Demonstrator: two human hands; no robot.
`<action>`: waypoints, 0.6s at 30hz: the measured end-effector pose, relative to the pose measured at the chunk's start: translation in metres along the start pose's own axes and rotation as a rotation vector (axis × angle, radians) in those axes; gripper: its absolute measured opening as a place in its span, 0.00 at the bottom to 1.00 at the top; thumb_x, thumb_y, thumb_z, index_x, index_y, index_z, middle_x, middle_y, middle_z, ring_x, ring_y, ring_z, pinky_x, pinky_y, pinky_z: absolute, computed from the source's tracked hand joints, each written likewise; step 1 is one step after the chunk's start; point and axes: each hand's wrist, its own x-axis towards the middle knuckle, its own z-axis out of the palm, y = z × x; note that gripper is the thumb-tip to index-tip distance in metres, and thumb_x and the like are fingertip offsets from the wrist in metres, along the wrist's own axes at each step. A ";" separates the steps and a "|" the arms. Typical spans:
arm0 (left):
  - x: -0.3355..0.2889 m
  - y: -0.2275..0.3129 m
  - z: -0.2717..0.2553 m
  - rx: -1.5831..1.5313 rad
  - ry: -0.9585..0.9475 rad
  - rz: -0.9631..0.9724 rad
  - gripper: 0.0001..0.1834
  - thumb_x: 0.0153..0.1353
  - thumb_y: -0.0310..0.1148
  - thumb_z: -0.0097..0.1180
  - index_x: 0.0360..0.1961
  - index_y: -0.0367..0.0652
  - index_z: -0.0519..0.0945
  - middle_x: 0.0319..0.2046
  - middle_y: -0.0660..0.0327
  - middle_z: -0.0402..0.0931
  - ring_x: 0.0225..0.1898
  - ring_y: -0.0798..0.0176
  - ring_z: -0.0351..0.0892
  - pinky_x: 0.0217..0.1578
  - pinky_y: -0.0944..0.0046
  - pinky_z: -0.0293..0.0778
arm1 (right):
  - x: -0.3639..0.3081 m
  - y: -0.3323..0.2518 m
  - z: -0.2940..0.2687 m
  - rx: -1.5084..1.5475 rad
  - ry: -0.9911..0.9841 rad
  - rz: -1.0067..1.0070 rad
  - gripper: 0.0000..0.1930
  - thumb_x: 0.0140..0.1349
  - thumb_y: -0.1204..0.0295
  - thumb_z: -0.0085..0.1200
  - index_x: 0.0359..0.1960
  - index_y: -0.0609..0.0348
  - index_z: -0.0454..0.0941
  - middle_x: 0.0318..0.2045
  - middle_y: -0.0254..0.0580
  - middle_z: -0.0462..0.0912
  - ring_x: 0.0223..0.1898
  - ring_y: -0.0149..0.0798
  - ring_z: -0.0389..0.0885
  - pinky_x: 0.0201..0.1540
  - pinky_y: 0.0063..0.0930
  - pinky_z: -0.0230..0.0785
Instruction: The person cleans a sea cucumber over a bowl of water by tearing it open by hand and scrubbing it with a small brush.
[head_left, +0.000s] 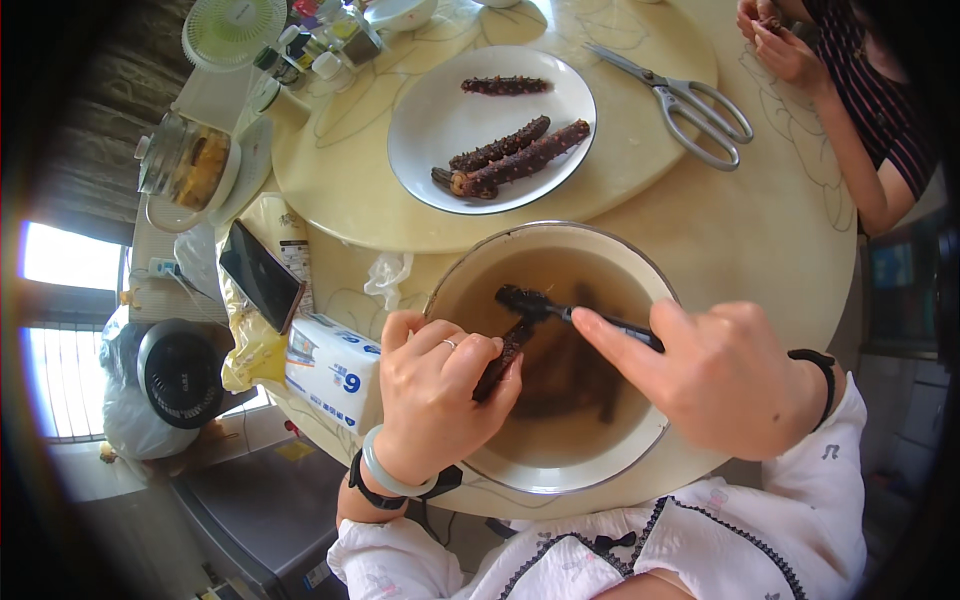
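My left hand [435, 385] is closed around a dark sea cucumber [507, 360], held over a wide cream basin [642, 430] of cloudy brownish water. My right hand [715, 375] grips a small black brush [545, 308], index finger stretched along its handle. The brush head meets the upper end of the sea cucumber. Under the water lie several blurred dark shapes. Beyond the basin, a white plate [425, 125] carries a bumpy sea cucumber [505, 86] at its far side and two more, side by side, nearer me.
Metal scissors [690, 105] lie right of the plate on the raised round board [640, 175]. Another person's hands [785, 50] hold something small and dark at upper right. Left of the basin are a tissue pack [330, 370], a phone [262, 275] and a glass pot [190, 165].
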 end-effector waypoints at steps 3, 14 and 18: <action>-0.001 -0.001 -0.001 0.006 -0.010 -0.017 0.12 0.44 0.28 0.72 0.26 0.47 0.78 0.18 0.67 0.76 0.24 0.62 0.76 0.38 0.58 0.65 | 0.000 0.000 0.003 -0.020 0.015 -0.014 0.26 0.56 0.70 0.55 0.59 0.48 0.83 0.20 0.29 0.65 0.13 0.25 0.67 0.16 0.21 0.60; 0.000 0.000 -0.002 -0.016 -0.022 -0.010 0.12 0.44 0.28 0.72 0.25 0.47 0.77 0.18 0.68 0.76 0.24 0.63 0.76 0.38 0.58 0.65 | -0.006 -0.007 -0.006 -0.041 0.018 -0.025 0.27 0.54 0.68 0.56 0.59 0.46 0.84 0.19 0.27 0.64 0.13 0.23 0.65 0.15 0.20 0.58; 0.001 -0.001 -0.002 -0.027 -0.007 -0.018 0.12 0.44 0.28 0.72 0.26 0.47 0.78 0.18 0.67 0.76 0.24 0.62 0.76 0.37 0.59 0.66 | -0.002 -0.003 0.003 -0.114 -0.006 0.019 0.27 0.54 0.69 0.56 0.59 0.45 0.83 0.20 0.28 0.65 0.13 0.23 0.65 0.17 0.21 0.59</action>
